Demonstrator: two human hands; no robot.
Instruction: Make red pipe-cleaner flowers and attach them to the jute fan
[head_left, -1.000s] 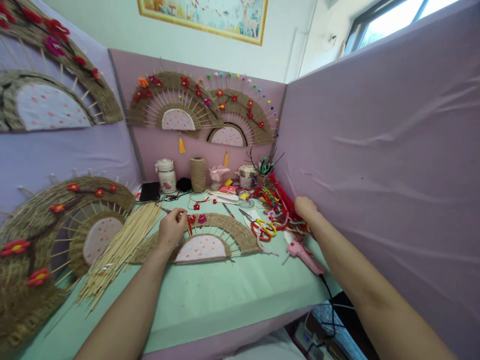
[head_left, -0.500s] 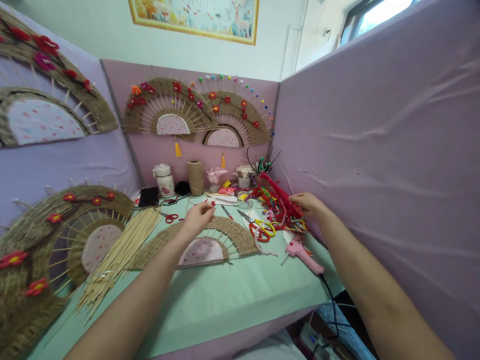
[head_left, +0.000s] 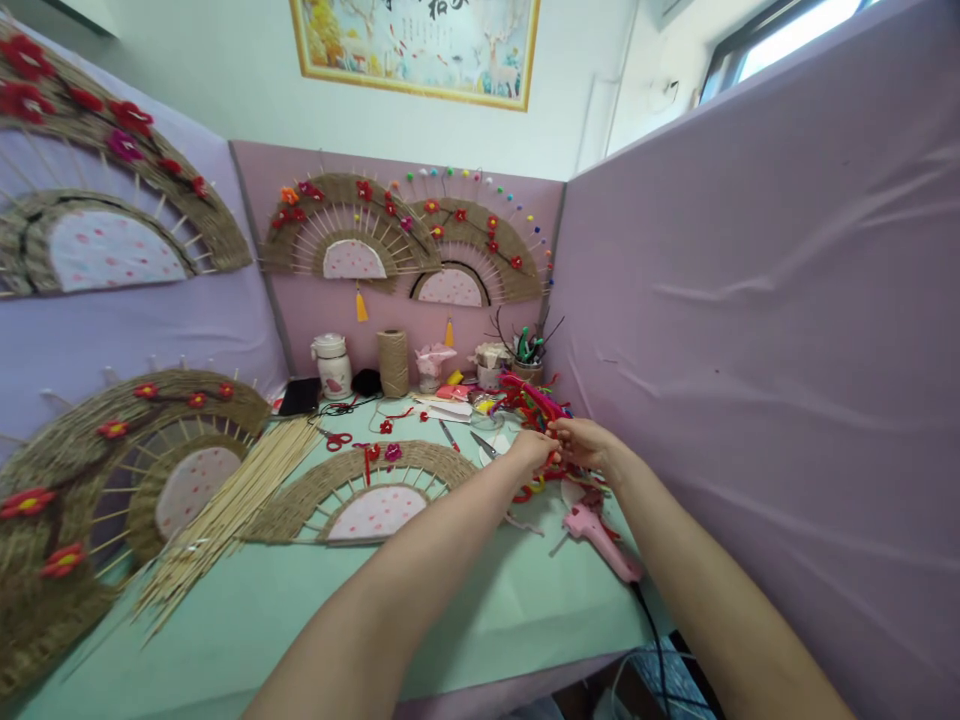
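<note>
Fuzzy, pliable stems (head_left: 534, 398), chiefly red and pink: lying in a tangled heap at the right rear of the worktop (head_left: 517, 600), which is wearing smooth, pale green cloth.

Left hand (head_left: 534, 450): hovering at the heap's near side, fingers bent and drawn together beside a red piece; cannot tell whether they are gripping it.

Right hand (head_left: 589, 442): facing the left hand just beside it, fingers bending inward; cannot tell whether they are holding a stem.

Fan (head_left: 379, 510), half-round: lying left of the hands, its coarse twine band crossing thin, pale ribs and framing a pink-spotted half-disc. Fuzzy magenta flower (head_left: 393, 453): sitting on the band.

Glue gun (head_left: 600, 540), pink, smooth-shelled: lying slantwise nearer than the right hand, black cord (head_left: 654, 625) trailing.

Sticks (head_left: 232, 505), slender, straight: lying in a sheaf left of the fan.

Twine spool (head_left: 393, 363), cylindrical, rough: standing upright at the rear.

Scissors (head_left: 339, 441), red-looped: lying beside the sticks' far end.
</note>
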